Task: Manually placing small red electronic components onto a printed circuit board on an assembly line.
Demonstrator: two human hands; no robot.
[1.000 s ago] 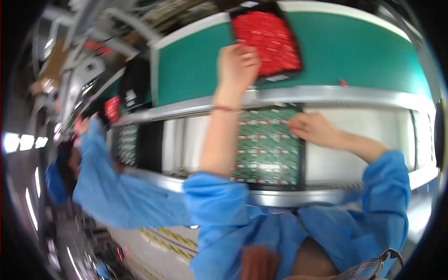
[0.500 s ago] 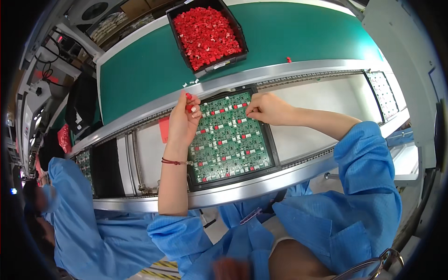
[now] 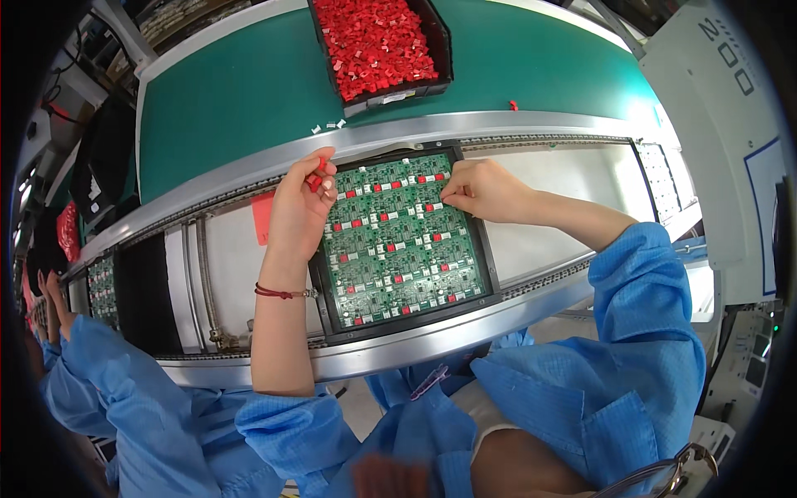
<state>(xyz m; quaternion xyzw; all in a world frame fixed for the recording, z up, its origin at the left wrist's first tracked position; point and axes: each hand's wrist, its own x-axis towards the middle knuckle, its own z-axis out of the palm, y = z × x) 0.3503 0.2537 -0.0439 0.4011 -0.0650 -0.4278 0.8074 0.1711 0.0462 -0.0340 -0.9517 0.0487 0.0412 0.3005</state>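
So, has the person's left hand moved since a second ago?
Yes. The left hand was beyond the metal rail, at the black bin; it has come back toward the near side, beside the green circuit board's upper left corner.

Open room over green tabletop (image 3: 556,70) between two obstacles, black bin (image 3: 438,46) and white cabinet (image 3: 701,158), glare-washed end unclear

Bench top (image 3: 224,116) green, pale rim (image 3: 199,43), bright glare (image 3: 638,101) at right end. 2 silver rails (image 3: 498,124) on its near side, bowed by lens. White machine housing (image 3: 706,108) at right; 1 green indicator (image 3: 776,328) lit lower down. Pale floor (image 3: 361,407) patch near bottom edge.
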